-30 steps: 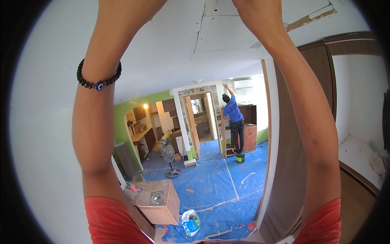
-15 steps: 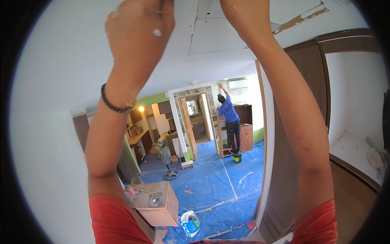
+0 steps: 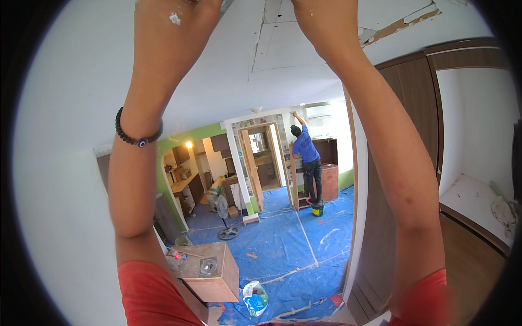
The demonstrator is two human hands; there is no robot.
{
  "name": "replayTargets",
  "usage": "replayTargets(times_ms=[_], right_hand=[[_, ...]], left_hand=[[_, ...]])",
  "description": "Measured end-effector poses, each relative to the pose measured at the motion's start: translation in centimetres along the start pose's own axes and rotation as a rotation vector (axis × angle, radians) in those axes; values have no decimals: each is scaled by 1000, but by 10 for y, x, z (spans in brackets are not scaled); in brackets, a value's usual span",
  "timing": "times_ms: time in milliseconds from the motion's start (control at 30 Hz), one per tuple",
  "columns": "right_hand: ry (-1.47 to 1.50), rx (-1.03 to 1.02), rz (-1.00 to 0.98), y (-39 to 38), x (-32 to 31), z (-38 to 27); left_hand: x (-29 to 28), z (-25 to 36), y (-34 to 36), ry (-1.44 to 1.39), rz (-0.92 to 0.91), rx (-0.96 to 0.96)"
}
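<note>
Both of my arms reach up toward the white ceiling panel [image 3: 293, 49], which has open seams and small dark holes. My left hand [image 3: 174, 32] is at the top edge, its back toward me with a white smear on it. It looks closed, and a sliver of something greyish shows beside it, too cut off to name. Across the seam, my right hand [image 3: 326, 24] is also raised by the ceiling. Its fingers lie beyond the top edge, so what it holds or touches is hidden. A black beaded bracelet [image 3: 138, 139] circles my left wrist.
Below, a blue sheet [image 3: 283, 239] covers the floor. A wooden box [image 3: 217, 277], a white-and-blue bucket [image 3: 255, 299] and a standing fan [image 3: 223, 209] are there. Farther off, a person in blue [image 3: 308, 149] stands on a bucket [image 3: 317, 209]. A brown wardrobe [image 3: 405, 108] is at right.
My left hand and forearm have shifted left and slightly upward, turning a little so the bracelet's blue bead shows. My right hand has moved slightly left. The person in blue looks unchanged.
</note>
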State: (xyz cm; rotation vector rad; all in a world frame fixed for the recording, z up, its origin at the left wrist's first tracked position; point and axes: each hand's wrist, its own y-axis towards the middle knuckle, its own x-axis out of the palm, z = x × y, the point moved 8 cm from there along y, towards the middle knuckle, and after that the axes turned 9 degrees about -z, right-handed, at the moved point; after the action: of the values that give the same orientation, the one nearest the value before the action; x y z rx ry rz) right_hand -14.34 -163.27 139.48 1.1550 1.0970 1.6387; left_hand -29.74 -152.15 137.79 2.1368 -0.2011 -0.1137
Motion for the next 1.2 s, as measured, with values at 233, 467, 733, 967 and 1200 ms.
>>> replayTargets(times_ms=[233, 467, 733, 967, 1200], right_hand=[[-106, -127, -33, 7, -10, 10], [-258, -291, -66, 6, -9, -2], [-220, -315, -47, 8, -10, 7], [-109, -287, 16, 1, -9, 1], [-122, -113, 17, 0, -3, -24]], left_hand=[[5, 2, 8, 79, 85, 91], [-2, 23, 21, 360, 90, -16], [13, 42, 12, 577, 236, 263], [31, 24, -18, 534, 318, 444], [13, -10, -22, 212, 303, 192]])
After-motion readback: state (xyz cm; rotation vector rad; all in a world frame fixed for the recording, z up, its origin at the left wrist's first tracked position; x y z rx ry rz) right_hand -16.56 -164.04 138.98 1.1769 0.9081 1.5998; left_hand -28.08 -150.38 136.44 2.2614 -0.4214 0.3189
